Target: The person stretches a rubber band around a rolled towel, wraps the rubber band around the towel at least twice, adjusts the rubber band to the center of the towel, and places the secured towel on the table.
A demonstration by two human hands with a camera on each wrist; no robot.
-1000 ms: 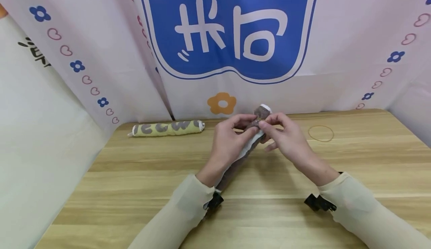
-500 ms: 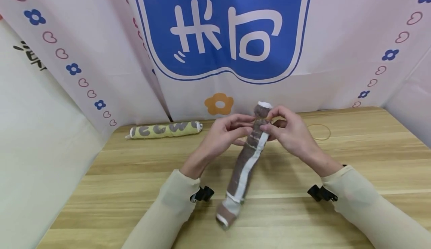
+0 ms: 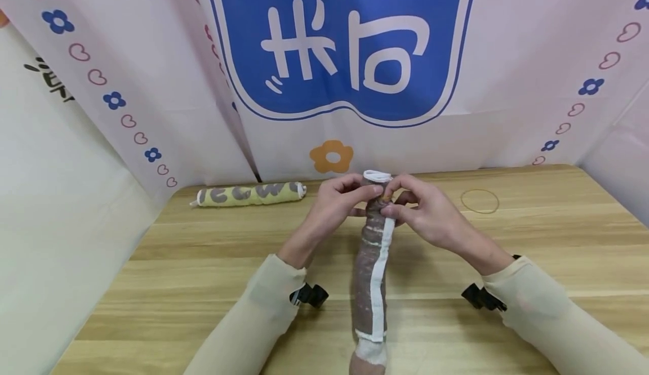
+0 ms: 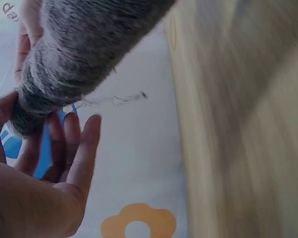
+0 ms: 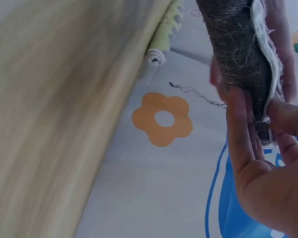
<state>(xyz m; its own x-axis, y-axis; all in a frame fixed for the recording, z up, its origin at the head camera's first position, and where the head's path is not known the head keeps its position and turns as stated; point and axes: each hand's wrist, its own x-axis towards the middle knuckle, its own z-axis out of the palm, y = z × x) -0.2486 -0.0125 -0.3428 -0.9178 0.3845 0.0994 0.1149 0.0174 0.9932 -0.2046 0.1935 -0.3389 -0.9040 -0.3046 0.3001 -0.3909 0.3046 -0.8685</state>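
Note:
A rolled brown-grey towel [image 3: 369, 273] with a white stripe along its length points away from the person in the head view, its near end running to the bottom edge. The far end narrows to a creased neck below a white-edged tip. My left hand [image 3: 334, 203] pinches that tip between thumb and fingers from the left. Just below, my right hand [image 3: 431, 211] pinches the neck from the right. In the left wrist view the other fingers [image 4: 89, 144] extend beneath the towel [image 4: 94, 44]. A bit of orange shows at the right fingertips.
Near the back edge of the wooden table [image 3: 203, 285] lies a rolled yellow towel [image 3: 250, 194] with grey markings, at the left. A loose rubber band [image 3: 480, 201] rests on the right. A printed cloth backdrop [image 3: 284, 138] hangs right behind the table.
The towel has swung from a slant under the left forearm to nearly straight toward the person, its striped face showing. The left hand shifted off, then returned to the far tip.

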